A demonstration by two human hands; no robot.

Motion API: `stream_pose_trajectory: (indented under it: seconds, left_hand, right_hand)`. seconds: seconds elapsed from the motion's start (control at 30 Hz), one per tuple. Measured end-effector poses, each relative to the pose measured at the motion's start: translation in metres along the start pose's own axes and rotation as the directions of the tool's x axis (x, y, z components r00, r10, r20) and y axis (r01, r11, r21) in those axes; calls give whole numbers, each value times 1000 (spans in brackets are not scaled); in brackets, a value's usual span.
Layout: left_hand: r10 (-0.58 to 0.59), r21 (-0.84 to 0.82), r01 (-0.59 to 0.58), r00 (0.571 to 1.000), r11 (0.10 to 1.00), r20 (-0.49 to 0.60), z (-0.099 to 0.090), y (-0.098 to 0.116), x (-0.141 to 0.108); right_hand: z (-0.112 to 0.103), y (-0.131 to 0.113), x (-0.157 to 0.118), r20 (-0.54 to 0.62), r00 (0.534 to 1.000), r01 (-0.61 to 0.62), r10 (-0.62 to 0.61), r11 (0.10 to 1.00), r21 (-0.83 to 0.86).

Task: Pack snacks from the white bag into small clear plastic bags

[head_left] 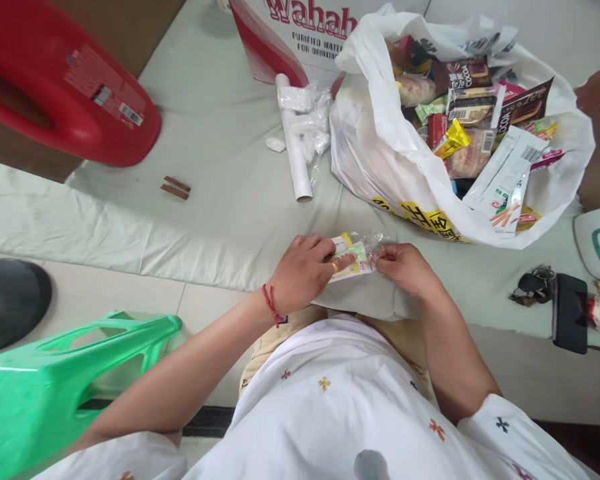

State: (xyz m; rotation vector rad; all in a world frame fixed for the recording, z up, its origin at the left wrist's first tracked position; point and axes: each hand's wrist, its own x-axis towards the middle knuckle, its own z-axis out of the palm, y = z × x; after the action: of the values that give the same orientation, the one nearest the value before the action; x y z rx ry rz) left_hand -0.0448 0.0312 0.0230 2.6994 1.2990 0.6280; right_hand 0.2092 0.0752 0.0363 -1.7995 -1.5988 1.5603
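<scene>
Close in front of my body, both hands are on a small clear plastic bag (375, 241) with yellow, white and green packets (353, 257) inside or under it. My left hand (310, 270), with a ring and a red cord at the wrist, lies over the packets' left end, its fingers closed on them. At the other end my right hand (405, 267) pinches the clear plastic between thumb and fingers. Exactly what the packets contain cannot be read. Just beyond stands a white plastic bag (360, 140) full of wrapped snacks (473, 150).
A red jug (125, 133) stands at the left, near brown strips (175, 188). Behind are a white cardboard tube (295, 153), crumpled plastic (313, 120) and a Wahaha box (300, 40). Keys (533, 285) and a black phone (570, 313) lie right. A green stool (45, 373) is lower left.
</scene>
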Motion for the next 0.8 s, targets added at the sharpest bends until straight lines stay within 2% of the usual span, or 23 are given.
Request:
stream_pose_trajectory:
  seconds: [0.07, 0.2, 0.3, 0.37, 0.5, 0.63, 0.7, 0.8]
  left_hand:
    - [5, 7, -5, 1000, 1000, -21, 1, 0, 0]
    - [-3, -10, 2, 999, 1000, -53, 2, -2, -2]
    - [-11, -32, 9, 998, 999, -62, 3, -4, -3]
    - [-16, -42, 13, 998, 999, -60, 3, -4, -4]
    - [-20, -62, 18, 999, 998, -40, 3, -6, -5]
    - [-7, -64, 5, 999, 998, -34, 3, -8, -5]
    - [-10, -65, 8, 999, 998, -36, 3, -9, -6]
    - [-5, -82, -1, 997, 997, -74, 3, -11, -8]
  right_hand:
    - [-1, 1, 1, -7, 1000, 20, -20, 997, 70]
    - [-14, 15, -5, -151, 989, 26, -6, 991, 133]
    - [-25, 28, -11, -329, 944, 31, 24, 987, 160]
    - [-26, 33, -14, -395, 918, 36, 31, 986, 161]
    - [-12, 28, -11, -322, 945, 70, -49, 996, 55]
    - [0, 16, -1, -281, 939, 177, -200, 978, -108]
    - [-1, 13, 0, -259, 948, 181, -184, 983, -35]
    - [-7, 10, -6, -157, 987, 52, -18, 975, 216]
